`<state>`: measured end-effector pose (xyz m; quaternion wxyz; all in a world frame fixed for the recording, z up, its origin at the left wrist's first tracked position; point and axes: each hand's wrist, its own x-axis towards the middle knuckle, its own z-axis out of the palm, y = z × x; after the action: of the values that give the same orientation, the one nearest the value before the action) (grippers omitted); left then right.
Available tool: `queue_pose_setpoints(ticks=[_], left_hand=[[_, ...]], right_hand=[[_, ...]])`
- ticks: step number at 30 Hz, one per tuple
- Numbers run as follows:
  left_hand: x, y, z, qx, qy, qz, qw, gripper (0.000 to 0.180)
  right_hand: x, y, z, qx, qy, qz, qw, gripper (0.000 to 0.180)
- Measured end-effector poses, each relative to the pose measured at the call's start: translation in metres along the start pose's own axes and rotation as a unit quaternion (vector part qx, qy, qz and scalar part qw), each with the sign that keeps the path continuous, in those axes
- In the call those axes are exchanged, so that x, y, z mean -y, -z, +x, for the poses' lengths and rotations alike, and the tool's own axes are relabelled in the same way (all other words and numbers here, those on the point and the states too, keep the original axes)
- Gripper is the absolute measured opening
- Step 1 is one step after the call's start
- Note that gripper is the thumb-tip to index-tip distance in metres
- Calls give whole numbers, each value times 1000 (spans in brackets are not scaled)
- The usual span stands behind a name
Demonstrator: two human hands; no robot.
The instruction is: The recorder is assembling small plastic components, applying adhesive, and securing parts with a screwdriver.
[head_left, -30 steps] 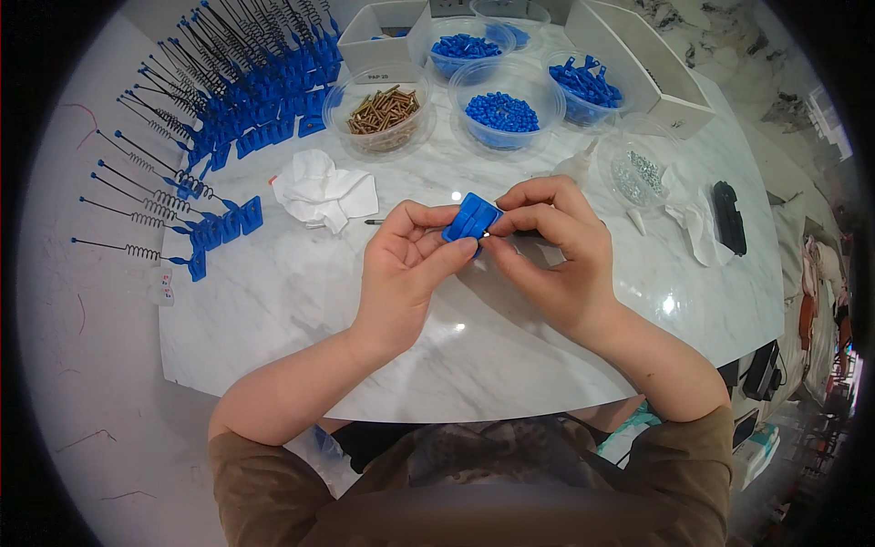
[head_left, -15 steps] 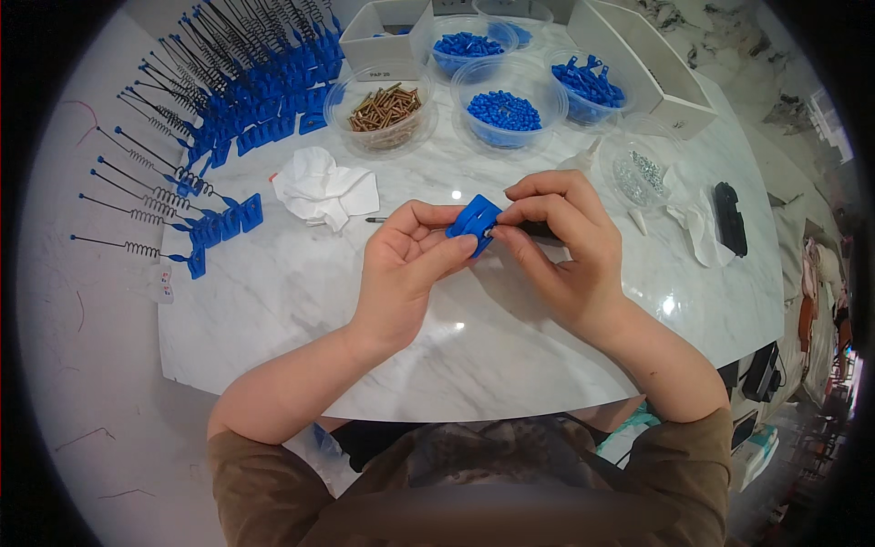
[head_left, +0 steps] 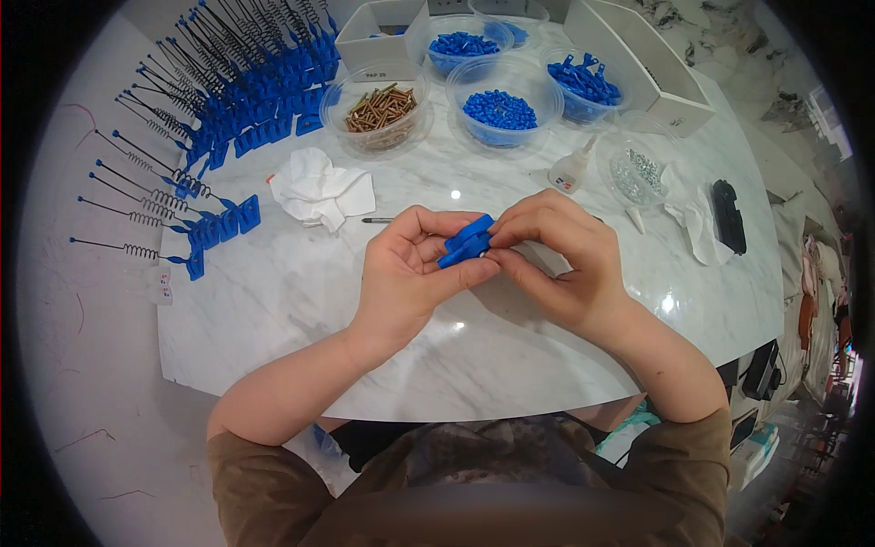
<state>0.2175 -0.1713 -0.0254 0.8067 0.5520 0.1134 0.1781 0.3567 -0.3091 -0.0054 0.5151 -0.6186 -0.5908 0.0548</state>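
A blue plastic part (head_left: 467, 241) with two raised, flap-like pieces is held up over the table, in front of my body. My left hand (head_left: 401, 269) grips it from the left, thumb below and fingers behind. From the right, the fingertips of my right hand (head_left: 567, 260) pinch its right edge, closed around it. A tiny shiny spot shows at the part's lower right, close to both thumbs; what it is cannot be made out. Behind my hands lies a thin metal shaft (head_left: 375, 220), its other end hidden by them.
Clear bowls hold brass-coloured screws (head_left: 381, 108), small blue pieces (head_left: 499, 111), blue levers (head_left: 585, 80) and silver hardware (head_left: 636, 173). Crumpled tissue (head_left: 321, 190), a white glue bottle (head_left: 571, 169) and a black object (head_left: 728, 217) lie around. Blue bases with springs (head_left: 223, 223) line the left.
The blue part has turned and tilted in my fingers. My right hand has dropped slightly and shifted, uncovering the white bottle behind it.
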Motion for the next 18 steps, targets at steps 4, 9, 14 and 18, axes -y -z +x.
queue_pose_setpoints(ticks=[4, 9, 14, 18], left_hand=[[-4, 1, 2, 13, -19, 11, 1000, 35], [-10, 5, 6, 9, -36, 34, 999, 35], [-21, 13, 13, -38, -75, 55, 995, 33], [-31, 24, 19, -28, -139, 122, 982, 36]], right_hand=[[1, 1, -1, -2, -35, 59, 998, 19], [7, 6, 0, -14, -22, 13, 1000, 20], [5, 18, 3, 12, 26, -154, 988, 23], [3, 19, 2, 75, 72, -296, 949, 34]])
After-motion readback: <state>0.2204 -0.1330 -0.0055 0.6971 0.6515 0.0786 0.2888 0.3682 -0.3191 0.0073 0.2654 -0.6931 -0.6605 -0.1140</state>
